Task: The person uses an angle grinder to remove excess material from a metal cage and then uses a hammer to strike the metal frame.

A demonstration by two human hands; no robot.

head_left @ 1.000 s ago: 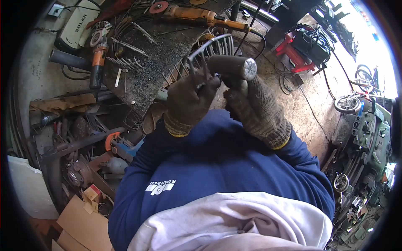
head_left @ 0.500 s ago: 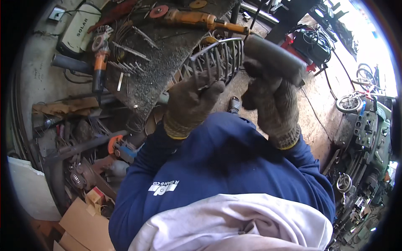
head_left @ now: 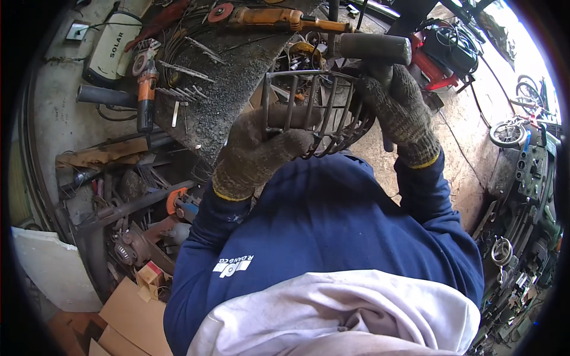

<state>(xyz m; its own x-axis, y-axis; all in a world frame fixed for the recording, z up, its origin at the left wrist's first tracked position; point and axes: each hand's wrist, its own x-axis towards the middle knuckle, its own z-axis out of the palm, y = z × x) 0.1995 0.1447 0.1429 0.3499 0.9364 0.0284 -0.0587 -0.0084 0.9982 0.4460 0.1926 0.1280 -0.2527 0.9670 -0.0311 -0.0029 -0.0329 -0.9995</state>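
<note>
A curved cage of dark metal bars point(head_left: 323, 76) is held up in front of my body, its open side facing left. My gloved left hand point(head_left: 261, 148) is closed round its left end, with the fingers wrapped over the bars. In my gloved right hand point(head_left: 407, 113) is a hammer point(head_left: 375, 48) with a thick cylindrical grey head. Its head lies nearly level just beyond the cage's far rim, and the handle's lower end shows below the glove. My right fingers are close to the cage's right end; whether they touch it I cannot tell.
On the dark workbench point(head_left: 231, 77) at the left lie an orange angle grinder point(head_left: 144, 89), a long orange power tool point(head_left: 267, 19), metal rods point(head_left: 187, 74) and grit. A red-and-black machine point(head_left: 445, 56) stands far right. Metal scrap and cardboard point(head_left: 133, 314) crowd the lower left.
The cage has turned and shifted right, showing its bars more side-on. The hammer head has moved away from me and swung from tilted to nearly level. My left hand has rolled with the cage.
</note>
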